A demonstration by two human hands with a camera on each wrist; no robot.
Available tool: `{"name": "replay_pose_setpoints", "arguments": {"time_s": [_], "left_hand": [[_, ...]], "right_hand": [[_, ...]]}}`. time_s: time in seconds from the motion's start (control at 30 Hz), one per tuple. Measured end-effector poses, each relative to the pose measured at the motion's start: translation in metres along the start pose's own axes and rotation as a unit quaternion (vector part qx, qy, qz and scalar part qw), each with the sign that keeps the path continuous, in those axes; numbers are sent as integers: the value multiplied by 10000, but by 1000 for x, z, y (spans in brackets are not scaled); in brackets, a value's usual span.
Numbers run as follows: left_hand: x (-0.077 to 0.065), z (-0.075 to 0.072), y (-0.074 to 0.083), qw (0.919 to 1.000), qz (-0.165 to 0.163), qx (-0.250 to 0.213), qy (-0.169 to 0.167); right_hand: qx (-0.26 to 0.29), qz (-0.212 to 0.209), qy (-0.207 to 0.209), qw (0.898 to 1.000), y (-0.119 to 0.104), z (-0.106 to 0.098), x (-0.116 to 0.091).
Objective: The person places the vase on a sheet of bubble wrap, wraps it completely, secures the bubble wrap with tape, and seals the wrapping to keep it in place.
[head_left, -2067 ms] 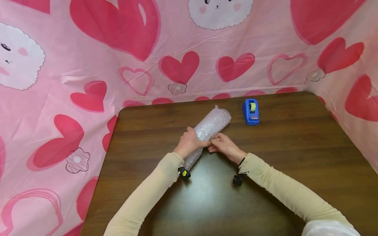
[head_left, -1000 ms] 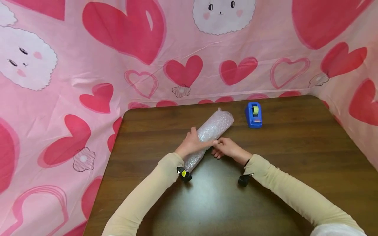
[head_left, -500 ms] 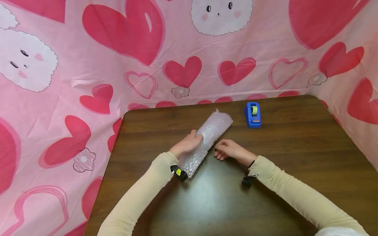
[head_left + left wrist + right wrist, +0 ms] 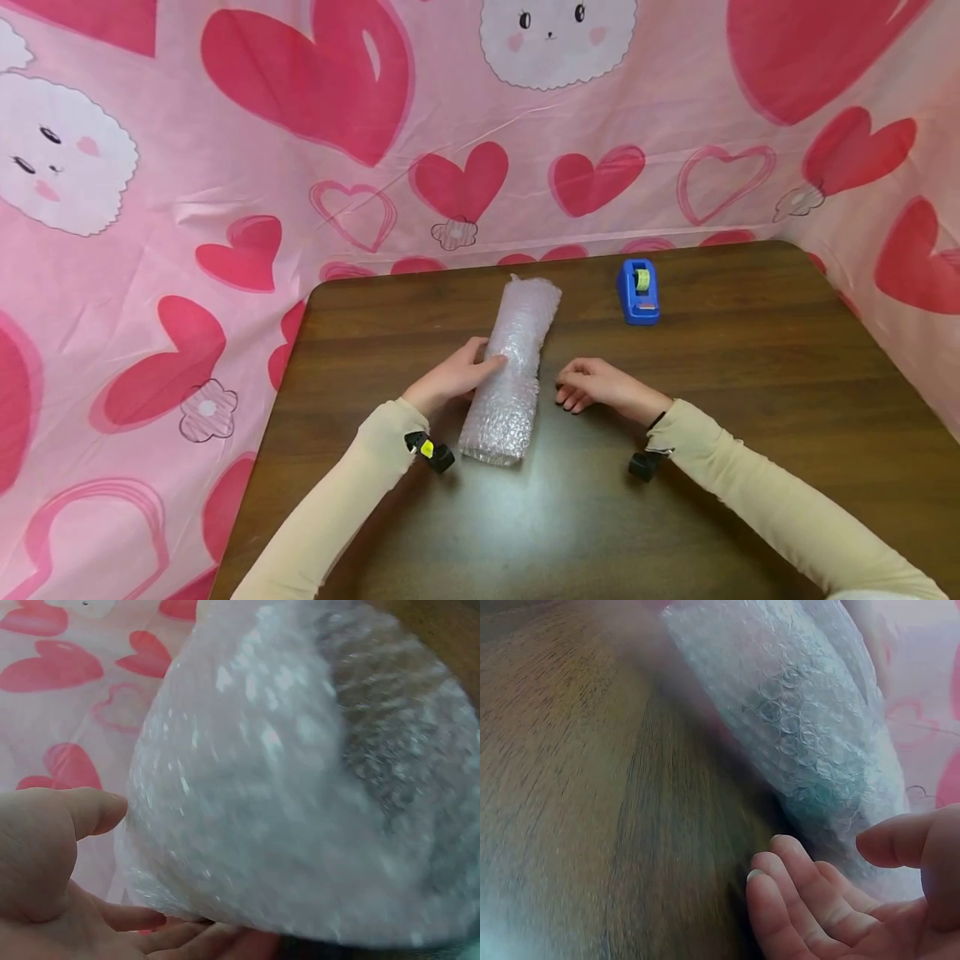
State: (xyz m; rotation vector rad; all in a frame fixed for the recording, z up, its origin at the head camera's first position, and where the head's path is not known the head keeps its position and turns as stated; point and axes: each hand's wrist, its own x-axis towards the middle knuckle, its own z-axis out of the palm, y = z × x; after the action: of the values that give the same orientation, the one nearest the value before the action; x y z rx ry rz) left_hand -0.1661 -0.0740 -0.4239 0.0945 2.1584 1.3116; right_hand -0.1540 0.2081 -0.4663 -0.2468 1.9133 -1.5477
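Note:
A long roll of clear bubble wrap lies on the table, its near end toward me. What is inside is hard to make out, though the right wrist view shows a dull greenish patch through the bubbles. My left hand holds the roll at its left side, thumb over the top and fingers reaching underneath; the left wrist view shows that hand at the edge of the wrap. To the right of the roll, my right hand is apart from it, fingers loosely bent and holding nothing.
A blue tape dispenser with a yellowish roll of tape stands near the back of the brown wooden table. Behind and to the left hangs a pink cloth printed with red hearts. Each wrist carries a small black camera.
The roll has swung anticlockwise, its far end leftward and its near end out from under my left wrist. My left hand has shifted left. My right hand has drawn away to the right.

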Motion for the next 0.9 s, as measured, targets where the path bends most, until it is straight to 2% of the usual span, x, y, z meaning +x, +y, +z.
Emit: {"name": "replay_pose_setpoints", "arguments": {"time_s": [0.13,0.4,0.6,0.73,0.9], "left_hand": [[0,6,-4,9997,75,-204,139],[0,29,-6,9956,263,-724,533],[0,40,-13,9941,338,-705,753],[2,50,-14,9927,387,-720,890],[0,56,-12,9914,421,-770,971]], "right_hand": [[-57,-13,-54,10000,0,-6,-7],[-207,4,-90,9997,5,-16,-23],[-307,-105,-107,9994,10,-21,-38],[-459,-192,16,9988,12,-25,-47],[-621,-418,365,9965,15,-27,-49]]}}
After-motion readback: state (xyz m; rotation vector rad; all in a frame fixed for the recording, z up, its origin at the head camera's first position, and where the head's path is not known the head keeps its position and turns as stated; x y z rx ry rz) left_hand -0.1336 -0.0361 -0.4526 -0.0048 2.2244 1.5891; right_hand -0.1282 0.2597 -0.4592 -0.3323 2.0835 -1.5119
